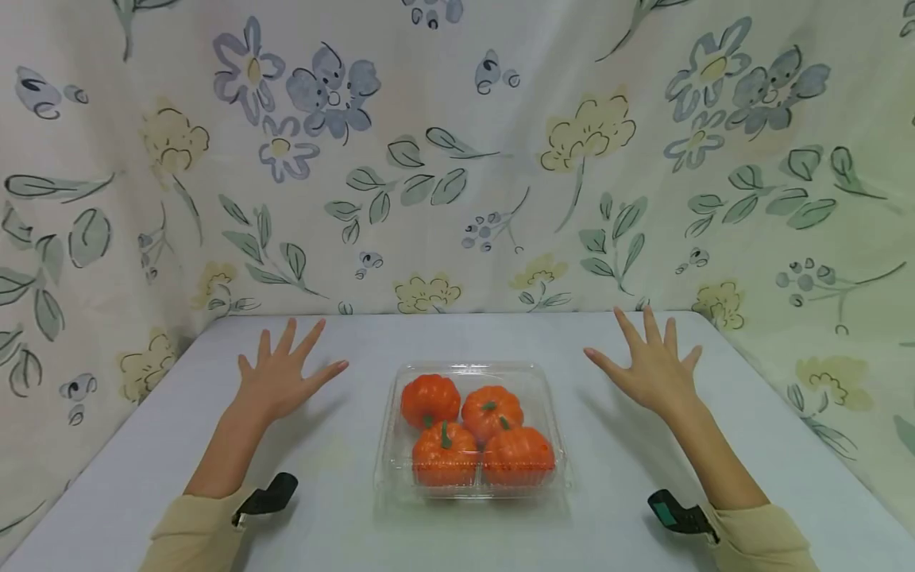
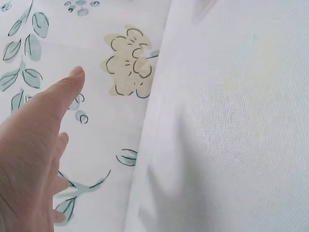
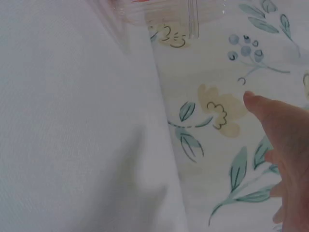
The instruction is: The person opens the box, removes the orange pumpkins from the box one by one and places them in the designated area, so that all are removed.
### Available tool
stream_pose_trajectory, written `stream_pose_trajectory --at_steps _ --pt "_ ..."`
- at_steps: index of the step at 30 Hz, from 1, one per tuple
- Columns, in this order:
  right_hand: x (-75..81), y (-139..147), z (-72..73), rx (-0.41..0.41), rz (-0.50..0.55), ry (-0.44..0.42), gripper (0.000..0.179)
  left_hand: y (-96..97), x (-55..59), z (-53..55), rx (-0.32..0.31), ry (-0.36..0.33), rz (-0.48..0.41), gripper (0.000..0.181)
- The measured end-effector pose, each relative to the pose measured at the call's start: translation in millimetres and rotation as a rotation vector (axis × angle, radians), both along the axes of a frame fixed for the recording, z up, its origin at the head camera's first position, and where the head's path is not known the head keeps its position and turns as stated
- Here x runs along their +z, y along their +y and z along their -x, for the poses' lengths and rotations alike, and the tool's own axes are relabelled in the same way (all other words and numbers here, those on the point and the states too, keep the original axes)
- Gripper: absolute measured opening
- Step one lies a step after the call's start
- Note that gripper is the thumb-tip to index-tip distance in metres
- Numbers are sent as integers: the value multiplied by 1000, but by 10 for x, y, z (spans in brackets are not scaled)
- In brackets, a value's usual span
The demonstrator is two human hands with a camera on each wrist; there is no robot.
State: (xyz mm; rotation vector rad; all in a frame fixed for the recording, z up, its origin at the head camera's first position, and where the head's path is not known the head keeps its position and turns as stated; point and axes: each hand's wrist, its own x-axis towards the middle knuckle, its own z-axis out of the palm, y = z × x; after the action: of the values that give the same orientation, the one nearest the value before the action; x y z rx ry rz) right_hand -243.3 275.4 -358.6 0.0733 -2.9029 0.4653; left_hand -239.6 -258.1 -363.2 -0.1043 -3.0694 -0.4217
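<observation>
A clear plastic box [image 1: 468, 369] sits mid-table in the head view, with several small orange pumpkins [image 1: 445, 454] with green stems inside it. Whether its lid is fastened I cannot tell. To the left of the box my left hand [image 1: 277, 380] is held above the table, fingers spread and holding nothing. My right hand [image 1: 658, 373] mirrors it on the other side, also spread and touching nothing. Each wrist view shows its own hand with the thumb extended; part of the clear box's edge [image 3: 193, 19] appears at the top of the right wrist view.
The white tabletop [image 1: 314, 524] carries both hands' shadows. Behind and beside it hangs a floral cloth [image 1: 500, 119], meeting the table's far and side edges. A black wrist camera [image 1: 266, 496] juts inward from the left sleeve, another camera [image 1: 679, 515] from the right.
</observation>
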Motion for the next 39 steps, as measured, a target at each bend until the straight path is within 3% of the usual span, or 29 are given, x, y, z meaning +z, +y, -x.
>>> stream_pose_trajectory --at_steps 8,15,29,34,39 --pt "156 -145 -89 25 8 30 98 38 -7 -29 -29 -3 -25 95" --pt "262 -269 -171 46 -7 74 96 47 -43 -109 -72 42 -49 89" --pt "454 -576 -368 121 37 178 84 153 -212 -310 -187 169 -397 55" --pt "481 -670 -421 148 49 201 80 215 -218 -392 -180 142 -491 47" --pt "493 -761 -470 171 42 234 77 280 -215 -459 -183 44 -570 42"
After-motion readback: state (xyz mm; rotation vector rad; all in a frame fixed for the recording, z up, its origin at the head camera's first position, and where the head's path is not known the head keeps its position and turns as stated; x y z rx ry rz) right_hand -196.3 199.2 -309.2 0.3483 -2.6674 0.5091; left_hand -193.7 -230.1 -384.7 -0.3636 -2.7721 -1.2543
